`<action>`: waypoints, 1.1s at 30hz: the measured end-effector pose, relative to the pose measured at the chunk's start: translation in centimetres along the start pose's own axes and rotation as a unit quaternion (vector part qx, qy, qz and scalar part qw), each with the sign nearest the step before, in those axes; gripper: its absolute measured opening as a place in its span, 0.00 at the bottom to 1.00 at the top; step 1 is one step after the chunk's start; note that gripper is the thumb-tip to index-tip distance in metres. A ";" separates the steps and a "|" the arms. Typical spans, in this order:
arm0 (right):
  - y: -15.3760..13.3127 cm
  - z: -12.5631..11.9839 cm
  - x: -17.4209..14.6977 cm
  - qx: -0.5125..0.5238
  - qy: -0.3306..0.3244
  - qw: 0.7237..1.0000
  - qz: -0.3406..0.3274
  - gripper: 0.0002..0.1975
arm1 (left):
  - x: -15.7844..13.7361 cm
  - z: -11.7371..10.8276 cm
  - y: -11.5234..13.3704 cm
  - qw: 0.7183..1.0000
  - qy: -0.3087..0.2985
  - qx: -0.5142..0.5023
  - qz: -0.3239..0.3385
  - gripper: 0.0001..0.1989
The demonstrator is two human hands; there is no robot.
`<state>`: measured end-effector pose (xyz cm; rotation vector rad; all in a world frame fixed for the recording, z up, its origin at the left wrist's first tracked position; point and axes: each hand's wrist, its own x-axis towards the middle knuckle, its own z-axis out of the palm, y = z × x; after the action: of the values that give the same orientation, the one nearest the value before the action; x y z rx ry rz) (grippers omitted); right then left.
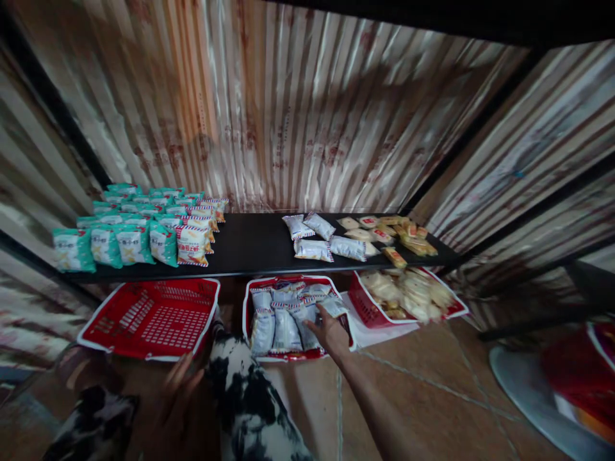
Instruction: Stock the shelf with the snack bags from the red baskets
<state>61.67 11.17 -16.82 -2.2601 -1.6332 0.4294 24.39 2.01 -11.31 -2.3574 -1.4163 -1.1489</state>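
Observation:
My right hand (pixel 332 331) reaches into the middle red basket (pixel 246 301), over several silvery snack bags (pixel 287 330) with striped edges. Its thumb and finger are apart at the bags; whether they touch one I cannot tell. Lower left, my left hand (pixel 179 387) hangs dim near my knee with its fingers loosely spread and nothing in them. Just beyond it stands the left red basket (pixel 168 320), its slotted bottom bare. On the black shelf (pixel 254 243) above lie a few more silvery bags (pixel 312 250), face down or plain side up.
Rows of green snack bags (pixel 134 246) and red-and-white bags (pixel 193 243) stand on the shelf's left. Pale and yellow packets (pixel 416 237) lie at its right end. A right basket (pixel 368 307) holds cream packets (pixel 408 291). Black posts and striped sheeting enclose the shelf.

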 end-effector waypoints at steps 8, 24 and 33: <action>0.2 -1.2 -1.6 0.223 0.076 0.971 -0.025 0.28 | -2.1 -1.4 7.1 0.998 0.016 0.009 -0.052 0.18; -8.4 -11.5 -15.4 0.703 -0.267 0.658 0.034 0.16 | 0.7 -2.3 15.8 0.806 -0.037 -0.435 -0.400 0.24; -5.2 -10.7 -17.7 0.704 -0.197 0.680 0.055 0.17 | 3.0 0.4 19.9 0.602 -0.164 -0.630 -0.463 0.31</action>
<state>56.36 -4.96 -3.99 -1.0144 -0.6442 1.5880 41.44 -6.43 -4.87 -2.4431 -2.7861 -2.8951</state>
